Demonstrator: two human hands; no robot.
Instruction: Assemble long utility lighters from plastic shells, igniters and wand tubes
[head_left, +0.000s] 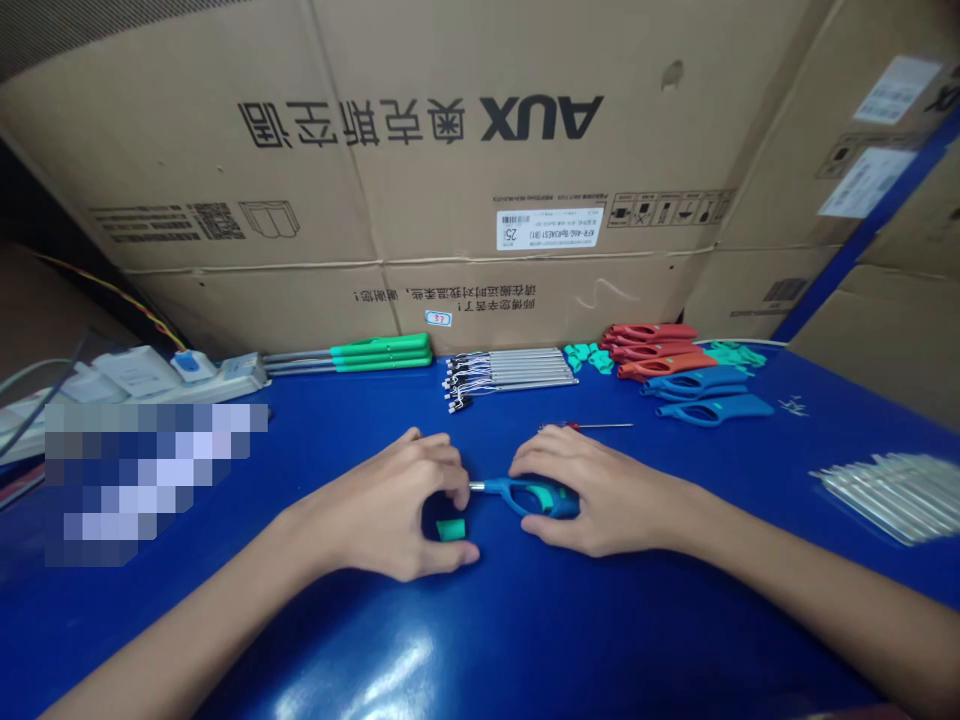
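Note:
My right hand (592, 490) grips a blue lighter handle (529, 492) with a green trigger, lying flat on the blue table (480, 640). Its metal tube end points left into the curled fingers of my left hand (397, 505), which close around the tube's tip. A small green plastic piece (451, 529) sits under my left hand, between thumb and fingers. The rest of the tube is hidden by my left fingers.
Along the back lie green-handled lighters (375, 353), a bundle of metal tubes with wires (510, 370), red handle shells (656, 348), blue handle shells (709, 395), green small parts (589, 357), and a thin screwdriver (596, 426). Clear tubes (889, 490) lie at right. Cardboard boxes (450, 170) stand behind.

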